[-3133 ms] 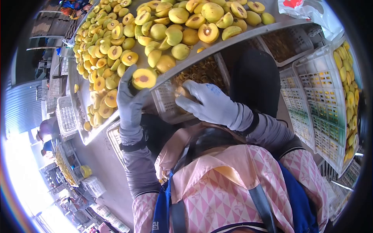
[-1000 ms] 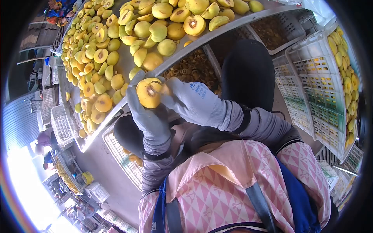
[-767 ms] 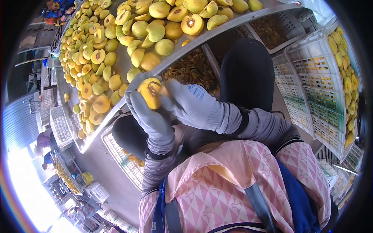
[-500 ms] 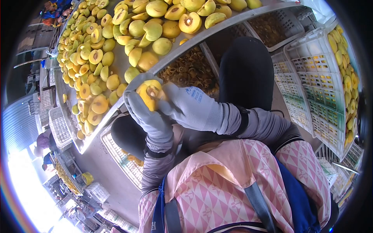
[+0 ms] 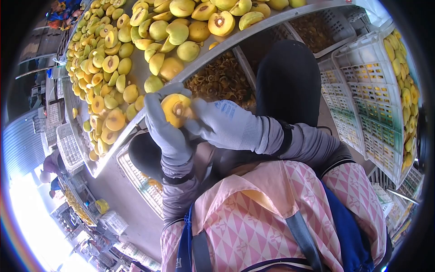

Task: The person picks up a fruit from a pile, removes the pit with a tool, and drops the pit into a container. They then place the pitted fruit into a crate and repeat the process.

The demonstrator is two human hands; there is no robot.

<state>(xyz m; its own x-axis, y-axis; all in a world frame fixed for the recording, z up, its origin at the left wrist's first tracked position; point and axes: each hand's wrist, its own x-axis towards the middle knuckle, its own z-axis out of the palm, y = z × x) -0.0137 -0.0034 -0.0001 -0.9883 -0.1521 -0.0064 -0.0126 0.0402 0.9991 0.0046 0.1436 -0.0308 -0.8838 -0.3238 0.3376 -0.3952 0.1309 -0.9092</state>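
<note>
A yellow peach half (image 5: 171,109) rests in my left hand (image 5: 165,133), whose gloved fingers curl around its far side. The cut face with its brownish centre is turned up toward me. My right hand (image 5: 224,124), also in a grey glove, is closed against the right edge of the peach half. Its fingertips are blurred, and whatever they grip is hidden. Both hands are just off the metal table's rim (image 5: 199,67), above my knees. Many peach halves (image 5: 111,64) lie on the table, some cut side up.
Under the table, a crate holds brown pits or scraps (image 5: 219,79); another such crate (image 5: 333,34) stands farther right. Tall white crates (image 5: 362,86) at right hold yellow peaches. A low crate (image 5: 142,181) sits by my left knee. Another person (image 5: 54,165) is far left.
The peach half has turned slightly between my hands. My left hand has shifted a little left, its fingers bending over the far side of the fruit. My right hand stays against it.
</note>
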